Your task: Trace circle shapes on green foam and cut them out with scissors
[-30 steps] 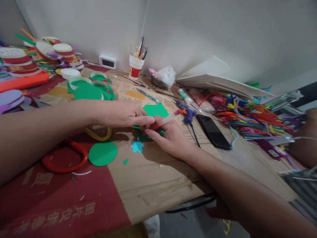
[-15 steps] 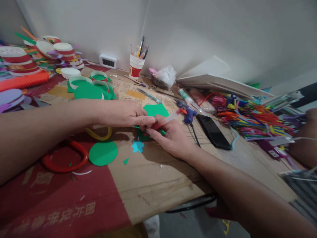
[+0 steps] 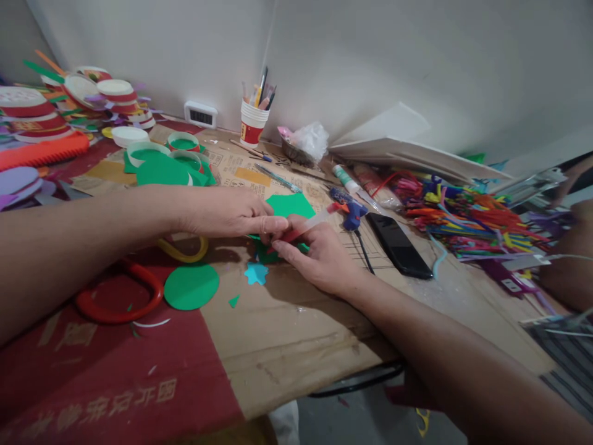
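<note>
My left hand [image 3: 241, 213] is closed, its thumb and fingertips pressed against those of my right hand [image 3: 317, 253]; what they pinch is too small to make out. My right hand is closed around a red and translucent stick-like tool [image 3: 308, 227], which slants up to the right. Beneath both hands lie green sheets [image 3: 291, 205]. Just below them on the cardboard [image 3: 287, 334] are a blue flower-shaped piece [image 3: 256, 273], a green circle [image 3: 191, 287] and a small green triangle [image 3: 234, 301].
Scissors with red handles [image 3: 157, 290] lie under my left forearm. Right of my hands are a blue glue gun [image 3: 354, 216], a black phone [image 3: 399, 246] and many pipe cleaners [image 3: 482, 216]. Behind stands a pen cup [image 3: 252, 127]. Paper cups [image 3: 118, 93] crowd the left. Another person's arm shows far right.
The view has shifted very slightly. Both hands keep nearly the same pose, fingertips together. At the far right, the other person's arm has moved a little.
</note>
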`<state>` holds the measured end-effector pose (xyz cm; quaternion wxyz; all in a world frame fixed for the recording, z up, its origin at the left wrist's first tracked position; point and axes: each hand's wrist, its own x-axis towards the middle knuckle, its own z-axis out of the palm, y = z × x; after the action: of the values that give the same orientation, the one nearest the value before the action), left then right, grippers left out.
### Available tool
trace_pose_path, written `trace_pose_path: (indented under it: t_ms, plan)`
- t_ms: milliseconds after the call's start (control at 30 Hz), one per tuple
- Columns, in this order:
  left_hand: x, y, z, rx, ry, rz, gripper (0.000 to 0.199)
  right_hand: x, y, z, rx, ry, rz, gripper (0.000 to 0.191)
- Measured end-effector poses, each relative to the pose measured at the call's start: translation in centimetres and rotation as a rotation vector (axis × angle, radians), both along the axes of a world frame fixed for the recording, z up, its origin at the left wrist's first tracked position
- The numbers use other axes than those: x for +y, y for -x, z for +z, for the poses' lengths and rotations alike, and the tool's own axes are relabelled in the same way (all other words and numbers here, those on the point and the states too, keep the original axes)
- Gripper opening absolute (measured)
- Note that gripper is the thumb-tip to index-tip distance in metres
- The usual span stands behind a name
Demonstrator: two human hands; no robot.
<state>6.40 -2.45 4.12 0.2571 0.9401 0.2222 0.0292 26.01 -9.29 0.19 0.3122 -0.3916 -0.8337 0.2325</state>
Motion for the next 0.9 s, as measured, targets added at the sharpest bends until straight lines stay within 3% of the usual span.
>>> trace_pose_path:
  t_ms: [300,500,733,900]
  plan:
    - [0.0,0.0,0.0,-0.009,-0.001,-0.023,0.055,-0.1,0.0,0.2,-0.046,-0.044,-0.007,0.013]
    - [-0.1,0.0,0.2,0.001,0.012,-0.002,0.057,-0.1,0.0,0.3,-0.012,0.014,-0.011,0.015]
    - [0.0,0.1,0.0,0.015,-0.013,-0.022,0.051,0.1,-0.4,0.5,0.271,0.169,-0.128,0.014]
    - [-0.8,0.0,0.4,0.064,-0.109,-0.03,0.049,0.8,-1.0,0.5,0.531,0.17,-0.251,0.015]
